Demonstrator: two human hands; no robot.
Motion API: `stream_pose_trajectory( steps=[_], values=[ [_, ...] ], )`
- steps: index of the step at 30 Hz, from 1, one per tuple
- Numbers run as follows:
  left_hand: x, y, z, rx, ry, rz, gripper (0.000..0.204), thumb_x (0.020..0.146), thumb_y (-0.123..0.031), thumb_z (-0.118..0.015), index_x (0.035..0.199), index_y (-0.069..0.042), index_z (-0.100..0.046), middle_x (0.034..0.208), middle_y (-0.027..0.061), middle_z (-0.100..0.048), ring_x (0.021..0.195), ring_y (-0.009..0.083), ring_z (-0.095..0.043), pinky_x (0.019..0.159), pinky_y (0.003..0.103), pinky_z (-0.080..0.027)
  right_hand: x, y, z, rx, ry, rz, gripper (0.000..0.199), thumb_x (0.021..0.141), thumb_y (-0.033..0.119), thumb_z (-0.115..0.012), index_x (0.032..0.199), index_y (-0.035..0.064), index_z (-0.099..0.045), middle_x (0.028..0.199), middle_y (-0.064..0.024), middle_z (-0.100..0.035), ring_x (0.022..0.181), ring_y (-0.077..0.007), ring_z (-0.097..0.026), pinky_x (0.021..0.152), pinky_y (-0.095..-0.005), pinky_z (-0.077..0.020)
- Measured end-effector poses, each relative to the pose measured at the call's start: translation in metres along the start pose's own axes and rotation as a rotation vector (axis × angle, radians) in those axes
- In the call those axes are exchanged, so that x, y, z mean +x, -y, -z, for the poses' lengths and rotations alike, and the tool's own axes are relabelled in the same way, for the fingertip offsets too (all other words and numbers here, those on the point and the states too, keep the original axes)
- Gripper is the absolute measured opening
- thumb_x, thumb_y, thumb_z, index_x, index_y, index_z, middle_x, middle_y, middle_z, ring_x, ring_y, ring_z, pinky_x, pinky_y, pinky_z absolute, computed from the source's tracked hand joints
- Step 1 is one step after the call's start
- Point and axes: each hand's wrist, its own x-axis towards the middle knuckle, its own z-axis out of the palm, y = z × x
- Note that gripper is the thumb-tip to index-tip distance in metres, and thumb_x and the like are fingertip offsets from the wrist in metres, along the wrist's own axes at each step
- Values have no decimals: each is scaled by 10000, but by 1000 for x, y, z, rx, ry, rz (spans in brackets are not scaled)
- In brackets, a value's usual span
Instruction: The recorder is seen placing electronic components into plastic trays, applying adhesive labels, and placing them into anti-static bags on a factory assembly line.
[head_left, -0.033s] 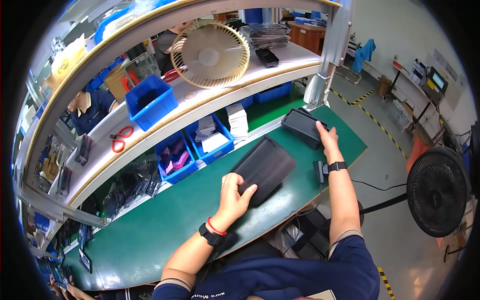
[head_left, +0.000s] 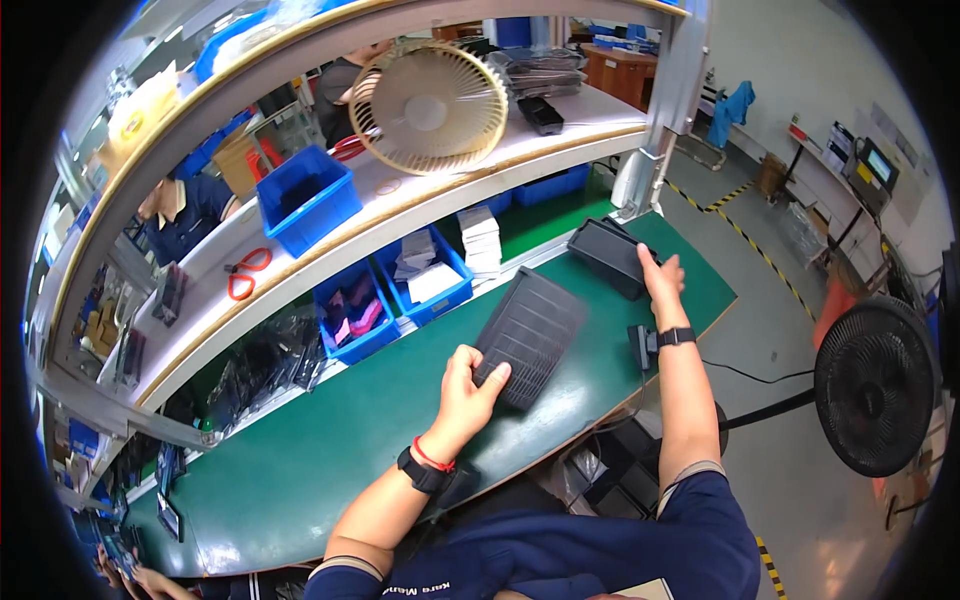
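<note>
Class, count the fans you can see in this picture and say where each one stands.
2. A beige desk fan stands on the upper shelf; a black floor fan stands on the floor, right of the green bench. Others may be hidden.

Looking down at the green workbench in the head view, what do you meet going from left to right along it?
Left hand gripping the ribbed dark tray → small black device at the bench edge → right hand resting on the black box at the far right of the green bench.
</note>
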Motion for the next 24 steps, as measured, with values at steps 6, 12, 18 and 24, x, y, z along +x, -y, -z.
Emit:
stream_pose_trajectory(
  steps=[6,12,18,24],
  values=[
    [-8,-11,-4,-793,126,466,303,933,-316,-491,1138,-100,-439,1134,65,-555,1018,214,-559,829,476,-470,-159,45,41,621,604,313,542,770,334,-698,1129,-4,-474,1063,-180,-531,954,-279,-543,829,-374,-452],
    [1,6,-17,-649,112,504,316,915,-299,-522,1135,-76,-482,1023,67,-592,889,163,-609,646,342,-559,-216,47,9,100,272,856,336,702,192,-728,782,4,-461,787,-143,-484,724,-282,-505,629,-373,-425],
    [8,1,0,-521,95,563,282,901,-260,-548,1079,-43,-523,906,48,-618,731,138,-626,546,282,-549,-142,32,3,181,493,498,289,721,163,-724,628,24,-489,599,-68,-501,552,-162,-461,541,-319,-414],
    [-32,2,44,-493,2,487,253,885,-254,-580,1049,-71,-520,866,35,-605,709,111,-597,529,243,-513,-133,67,13,-46,-245,985,259,727,194,-722,704,13,-540,664,-118,-560,632,-211,-568,596,-339,-449]
  ],
)
